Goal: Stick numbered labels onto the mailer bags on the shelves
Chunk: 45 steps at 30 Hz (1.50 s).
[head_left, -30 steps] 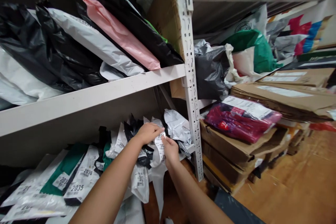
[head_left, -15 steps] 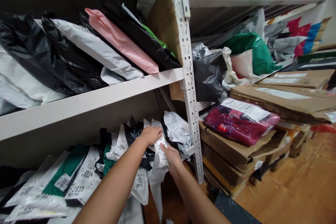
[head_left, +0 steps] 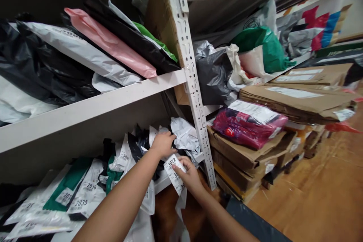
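On the lower shelf (head_left: pixel 167 180) stands a row of plastic mailer parcels with numbered white labels. My right hand (head_left: pixel 189 174) pinches a white parcel (head_left: pixel 174 174) labelled 3022, pulled out past the shelf's front edge. Above it, my left hand (head_left: pixel 163 143) rests with curled fingers on the tops of the neighbouring black and white parcels (head_left: pixel 141 144); whether it grips one is unclear. A crumpled grey-white parcel (head_left: pixel 185 136) sits just right of my left hand, against the white shelf upright (head_left: pixel 193 83).
Labelled parcels 2035 (head_left: pixel 81 204) and 2036 lie at the lower left. The upper shelf (head_left: pixel 93 104) holds leaning black, white and pink mailers (head_left: pixel 109 43). Right of the upright are stacked cardboard boxes (head_left: pixel 297 98), a magenta parcel (head_left: pixel 246 123) and a wooden floor (head_left: pixel 312 196).
My right hand has drawn the 3022 parcel down and out of the row, so its number now shows. The left hand stays on the parcel tops. The view shifted slightly rightward.
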Each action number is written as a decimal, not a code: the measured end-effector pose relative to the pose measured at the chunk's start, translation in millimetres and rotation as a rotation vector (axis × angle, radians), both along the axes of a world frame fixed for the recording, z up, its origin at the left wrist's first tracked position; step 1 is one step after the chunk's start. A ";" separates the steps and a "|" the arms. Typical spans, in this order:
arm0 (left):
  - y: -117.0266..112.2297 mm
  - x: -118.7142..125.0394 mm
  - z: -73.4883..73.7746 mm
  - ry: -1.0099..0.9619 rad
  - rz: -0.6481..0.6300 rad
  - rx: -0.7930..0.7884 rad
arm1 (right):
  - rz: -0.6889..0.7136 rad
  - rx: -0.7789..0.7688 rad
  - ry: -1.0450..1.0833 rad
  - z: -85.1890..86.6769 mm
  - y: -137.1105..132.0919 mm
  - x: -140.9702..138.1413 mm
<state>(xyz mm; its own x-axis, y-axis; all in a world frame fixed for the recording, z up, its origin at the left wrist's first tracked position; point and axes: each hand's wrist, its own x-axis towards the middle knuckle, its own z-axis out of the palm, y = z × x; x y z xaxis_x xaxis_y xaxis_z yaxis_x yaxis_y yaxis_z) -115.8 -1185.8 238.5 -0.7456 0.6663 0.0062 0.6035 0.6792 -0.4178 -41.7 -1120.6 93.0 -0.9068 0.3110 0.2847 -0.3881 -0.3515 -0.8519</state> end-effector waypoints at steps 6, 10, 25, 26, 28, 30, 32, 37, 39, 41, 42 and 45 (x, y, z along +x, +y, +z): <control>8.2 -14.8 -0.2 -0.027 -0.008 -0.027 | -0.010 0.033 0.048 -10.6 18.2 -14.7; -5.8 -14.0 1.4 -0.119 -0.121 0.001 | 0.081 0.094 0.049 -10.7 26.4 -11.1; -1.6 -12.9 -7.8 -0.341 -0.216 0.123 | 0.082 0.109 0.151 -18.0 22.0 -6.0; -1.8 -14.3 -7.1 -0.342 -0.202 0.087 | 0.081 0.083 0.152 -18.2 22.2 -6.8; -3.0 -17.0 -6.1 -0.371 -0.171 0.084 | 0.072 -0.006 0.146 -18.1 22.9 -9.6; -4.5 -19.2 -5.8 -0.401 -0.141 0.117 | 0.052 -0.125 0.112 -16.7 22.7 -12.9; -5.6 -20.5 -5.7 -0.405 -0.131 0.121 | 0.037 -0.223 0.049 -13.9 20.8 -15.6; -4.6 -21.7 -3.9 -0.419 -0.165 0.061 | 0.209 -0.362 -0.044 -5.7 11.9 -19.9; -2.5 -22.4 -2.1 -0.422 -0.160 0.035 | 0.245 -0.402 -0.075 -2.5 9.4 -22.3; 0.0 -23.7 -0.4 -0.422 -0.150 0.014 | 0.232 -0.449 -0.096 1.0 7.3 -26.0; 1.3 -24.5 0.3 -0.422 -0.145 0.001 | 0.212 -0.470 -0.106 2.6 6.1 -28.3; 4.5 -27.3 1.0 -0.402 -0.111 -0.036 | 0.128 -0.476 -0.162 6.0 1.2 -37.5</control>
